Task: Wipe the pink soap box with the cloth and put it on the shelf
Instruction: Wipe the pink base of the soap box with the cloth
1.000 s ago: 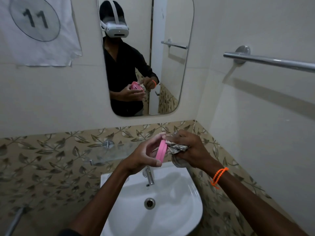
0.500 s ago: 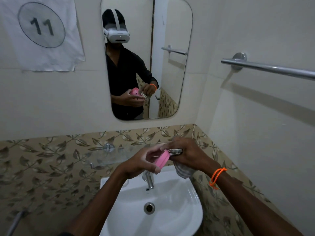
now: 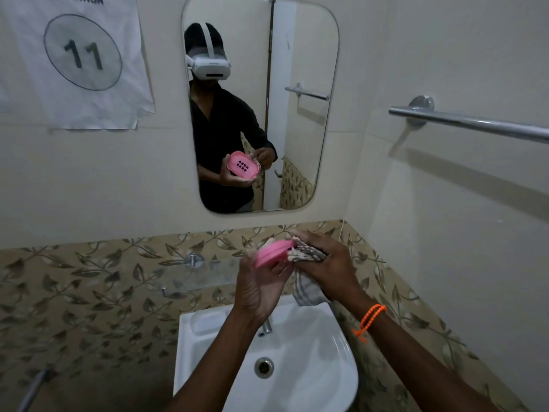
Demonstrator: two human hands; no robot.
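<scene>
Bare forearms; an orange beaded bracelet (image 3: 369, 320) circles the right wrist.

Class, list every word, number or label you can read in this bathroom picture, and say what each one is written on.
"11": printed inside a drawn circle on the white paper sheet stuck to the wall left of the mirror.
"...RKSTATION": along that sheet's top edge; the first letters are cut off by the frame, so the full word cannot be read.
Nothing readable shows on the pink soap box, the cloth or the reflected headset.
</scene>
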